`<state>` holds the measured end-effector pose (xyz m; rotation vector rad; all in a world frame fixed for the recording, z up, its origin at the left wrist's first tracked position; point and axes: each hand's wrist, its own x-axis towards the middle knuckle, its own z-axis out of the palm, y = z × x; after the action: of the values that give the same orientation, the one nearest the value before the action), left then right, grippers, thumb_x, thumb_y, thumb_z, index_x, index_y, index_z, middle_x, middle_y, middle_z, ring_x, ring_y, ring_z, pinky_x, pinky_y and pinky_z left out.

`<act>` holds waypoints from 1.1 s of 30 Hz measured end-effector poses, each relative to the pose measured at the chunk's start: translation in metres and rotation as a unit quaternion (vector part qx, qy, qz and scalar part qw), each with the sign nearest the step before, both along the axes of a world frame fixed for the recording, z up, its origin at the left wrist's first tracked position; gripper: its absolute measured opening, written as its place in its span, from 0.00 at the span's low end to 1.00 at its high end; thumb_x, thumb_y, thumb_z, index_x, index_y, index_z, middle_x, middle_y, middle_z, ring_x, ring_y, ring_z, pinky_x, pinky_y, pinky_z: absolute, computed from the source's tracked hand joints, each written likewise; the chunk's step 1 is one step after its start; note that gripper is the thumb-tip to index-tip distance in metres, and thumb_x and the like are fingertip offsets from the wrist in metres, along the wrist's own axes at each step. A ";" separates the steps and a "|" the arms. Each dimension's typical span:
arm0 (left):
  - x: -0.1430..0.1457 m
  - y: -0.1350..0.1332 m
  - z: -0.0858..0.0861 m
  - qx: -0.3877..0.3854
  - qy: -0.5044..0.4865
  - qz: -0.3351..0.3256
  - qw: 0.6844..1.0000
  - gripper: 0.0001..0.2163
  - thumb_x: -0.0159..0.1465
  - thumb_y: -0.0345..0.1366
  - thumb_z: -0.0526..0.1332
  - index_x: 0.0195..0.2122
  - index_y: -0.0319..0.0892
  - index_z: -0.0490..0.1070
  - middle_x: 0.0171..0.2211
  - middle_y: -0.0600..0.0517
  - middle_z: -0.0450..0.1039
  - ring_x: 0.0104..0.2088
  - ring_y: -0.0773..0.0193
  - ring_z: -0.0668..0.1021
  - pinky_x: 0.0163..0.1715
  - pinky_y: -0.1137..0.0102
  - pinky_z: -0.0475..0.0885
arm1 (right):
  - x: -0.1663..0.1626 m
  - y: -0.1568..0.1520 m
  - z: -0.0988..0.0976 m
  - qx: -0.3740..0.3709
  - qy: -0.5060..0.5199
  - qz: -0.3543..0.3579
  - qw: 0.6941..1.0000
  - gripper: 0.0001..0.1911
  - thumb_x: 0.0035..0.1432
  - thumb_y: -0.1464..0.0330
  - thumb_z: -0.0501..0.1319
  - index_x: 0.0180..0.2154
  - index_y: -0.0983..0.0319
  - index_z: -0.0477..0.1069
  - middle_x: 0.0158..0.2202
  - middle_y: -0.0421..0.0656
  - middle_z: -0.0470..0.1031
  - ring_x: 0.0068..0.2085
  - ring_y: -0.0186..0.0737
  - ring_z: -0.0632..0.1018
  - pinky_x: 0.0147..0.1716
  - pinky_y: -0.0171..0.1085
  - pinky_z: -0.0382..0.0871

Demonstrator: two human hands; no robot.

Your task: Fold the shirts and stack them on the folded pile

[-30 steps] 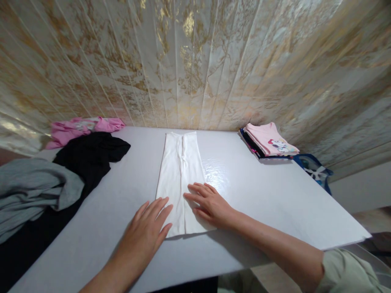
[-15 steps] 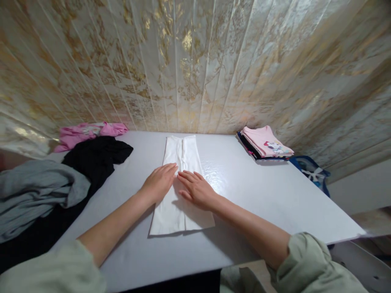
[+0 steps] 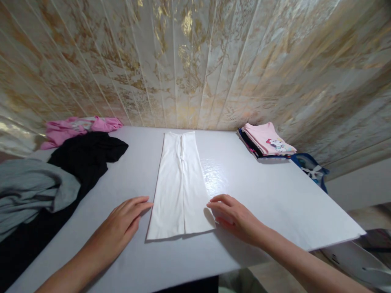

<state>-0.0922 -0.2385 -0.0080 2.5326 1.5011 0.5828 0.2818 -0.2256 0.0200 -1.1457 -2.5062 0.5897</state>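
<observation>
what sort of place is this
Probably a room in a home, though that isn't certain: a white garment lies flat on a table, a stack of folded clothes sits farther right, and a gold-patterned, curtain-like backdrop rises behind.

The bare left hand is now resting by the left edge of the long, flat-folded white cloth instead of its middle; the bare right hand is likewise sitting farther out, by the right edge, both lying closer to the person.
</observation>
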 end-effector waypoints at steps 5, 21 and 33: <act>0.007 -0.041 0.003 0.006 0.000 -0.013 1.000 0.11 0.63 0.39 0.57 0.46 0.51 0.72 0.48 0.51 0.72 0.48 0.58 0.75 0.49 0.66 0.72 | -0.004 -0.030 -0.005 -0.007 0.009 -0.022 1.000 0.23 0.55 0.77 0.60 0.52 0.55 0.67 0.54 0.47 0.67 0.53 0.42 0.73 0.49 0.43 0.72; 0.035 -0.039 0.007 0.024 0.023 -0.026 0.999 0.09 0.65 0.33 0.54 0.43 0.46 0.71 0.42 0.50 0.74 0.43 0.59 0.75 0.45 0.65 0.70 | -0.013 -0.026 -0.015 0.119 -0.029 0.012 0.992 0.12 0.61 0.76 0.55 0.45 0.60 0.70 0.43 0.47 0.74 0.43 0.41 0.74 0.40 0.41 0.71; 0.048 -0.035 0.013 0.004 0.023 0.005 1.000 0.08 0.65 0.32 0.51 0.35 0.45 0.70 0.36 0.51 0.72 0.37 0.60 0.76 0.38 0.66 0.70 | -0.017 -0.024 -0.013 0.126 -0.032 0.005 0.991 0.10 0.63 0.75 0.54 0.41 0.60 0.72 0.39 0.46 0.74 0.38 0.39 0.74 0.37 0.39 0.70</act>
<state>-0.0441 -0.2737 0.0045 2.5638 1.5296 0.5366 0.2652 -0.2493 0.0067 -1.0733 -2.5505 0.2317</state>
